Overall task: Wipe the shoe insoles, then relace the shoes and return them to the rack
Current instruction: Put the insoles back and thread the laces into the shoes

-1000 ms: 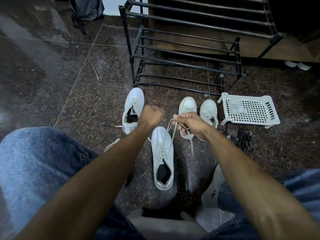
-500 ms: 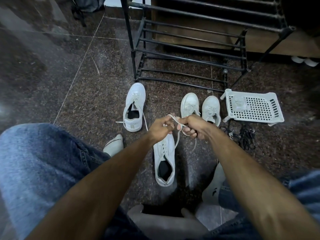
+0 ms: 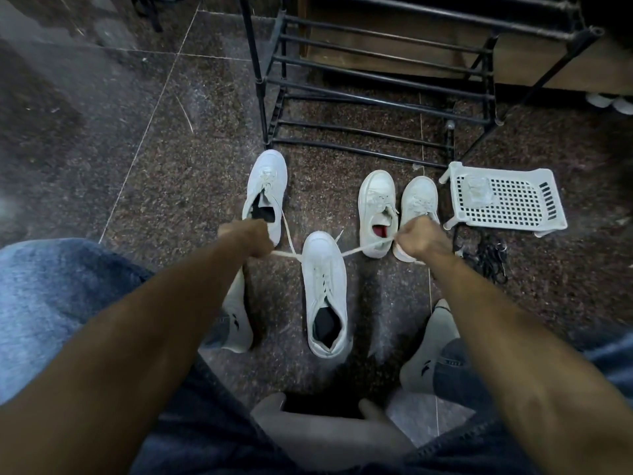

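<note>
A white sneaker lies on the floor between my feet, toe pointing away, dark insole showing in its opening. Its white lace runs taut from the toe end out to both sides. My left hand grips the left end of the lace and my right hand grips the right end, both fists held apart above the floor. Its partner sneaker lies further left with a loose lace. A second white pair stands to the right, partly behind my right hand. The black metal shoe rack stands behind them.
A white perforated plastic tray lies upside down at the right with a small clear packet on it. Black laces lie in a heap below it. My socked feet flank the sneaker. The floor is dark speckled stone.
My hands were together over the sneaker's toe half a second ago; now they have pulled apart sideways, drawing the lace taut. The view has shifted down a little.
</note>
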`<state>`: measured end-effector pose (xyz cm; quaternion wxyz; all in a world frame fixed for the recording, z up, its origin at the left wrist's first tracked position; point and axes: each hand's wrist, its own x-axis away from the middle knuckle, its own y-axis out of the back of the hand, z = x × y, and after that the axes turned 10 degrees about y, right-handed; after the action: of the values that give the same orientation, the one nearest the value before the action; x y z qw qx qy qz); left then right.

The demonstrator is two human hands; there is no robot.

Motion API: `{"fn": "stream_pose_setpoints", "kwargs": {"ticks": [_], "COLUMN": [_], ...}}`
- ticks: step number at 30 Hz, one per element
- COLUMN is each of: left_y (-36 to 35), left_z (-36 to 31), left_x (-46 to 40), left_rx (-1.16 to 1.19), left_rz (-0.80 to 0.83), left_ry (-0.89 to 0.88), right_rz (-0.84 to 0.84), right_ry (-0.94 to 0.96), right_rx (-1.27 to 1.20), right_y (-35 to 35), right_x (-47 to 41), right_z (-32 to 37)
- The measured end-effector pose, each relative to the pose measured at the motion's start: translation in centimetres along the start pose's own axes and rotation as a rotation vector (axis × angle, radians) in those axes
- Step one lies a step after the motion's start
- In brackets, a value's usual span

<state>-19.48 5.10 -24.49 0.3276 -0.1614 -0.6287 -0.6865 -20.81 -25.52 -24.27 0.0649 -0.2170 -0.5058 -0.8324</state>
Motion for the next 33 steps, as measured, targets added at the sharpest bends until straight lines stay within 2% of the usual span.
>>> {"fn": "stream_pose_setpoints", "kwargs": {"ticks": [3, 6, 9, 12, 14, 17, 19, 23, 27, 31, 33], "left_y": [-1.0, -3.2, -5.6, -6.9, -8.8, -12.3, -13.4, -13.1, -12.5, -10.9, -9.7], "left_z": [1.6, 1.7, 0.8, -2.1, -3.7, -4.8, -5.2, -5.7, -5.2, -4.4, -3.7], "left_x": [-1.2, -2.6, -3.2, -0.9, 0.1, 0.6, 1.1, 1.5, 0.8, 0.0, -0.5], "left_rx": [-0.143, -0.251, -0.268, -0.156, 0.030, 0.225, 0.269, 0.128, 0.033, -0.048, -0.151], "left_rz": [0.031, 0.113, 0.160, 0.159, 0.160, 0.137, 0.041, -0.130, -0.129, -0.121, -0.032], "left_ry": [0.064, 0.069, -0.059, -0.265, -0.341, -0.325, -0.308, -0.379, -0.419, -0.270, -0.182], "right_rz": [-0.030, 0.001, 0.083, 0.253, 0.355, 0.433, 0.427, 0.324, 0.314, 0.401, 0.478], "right_ry": [-0.028, -0.021, 0.047, 0.166, 0.230, 0.288, 0.279, 0.213, 0.214, 0.308, 0.364], "right_rx": [0.306, 0.463, 0.534, 0.449, 0.308, 0.145, 0.122, 0.084, 0.044, 0.070, 0.167], "right_y": [-0.5, -1.4, -2.8, -5.3, -7.4, -10.4, -12.1, -14.0, -13.9, -12.0, -10.9], "right_x": [0.7, 1.0, 1.2, 1.9, 2.3, 3.0, 3.5, 3.7, 3.0, 1.8, 1.4], "right_z": [-2.3, -3.4, -3.3, -2.1, -1.1, 0.1, 0.6, 0.8, 0.4, -1.3, -2.2]}}
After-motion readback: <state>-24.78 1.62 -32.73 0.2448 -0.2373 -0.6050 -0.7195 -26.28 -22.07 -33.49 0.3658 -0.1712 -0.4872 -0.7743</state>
